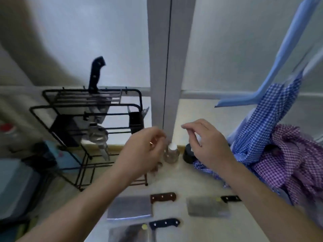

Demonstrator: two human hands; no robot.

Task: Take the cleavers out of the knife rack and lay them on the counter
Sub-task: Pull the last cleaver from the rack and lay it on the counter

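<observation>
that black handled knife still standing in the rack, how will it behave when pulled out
The black-handled knife is probably stiff and blade-heavy, since only its handle clears the wire rack. It may snag the slot bars. The smooth handle looks graspable, perhaps slightly slippery.

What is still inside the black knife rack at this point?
One black-handled knife stands in the top slots of the knife rack, its handle sticking up. Lower down, blurred metal utensils hang inside. The blade is mostly hidden by the bars, so its shape is unclear.
</observation>
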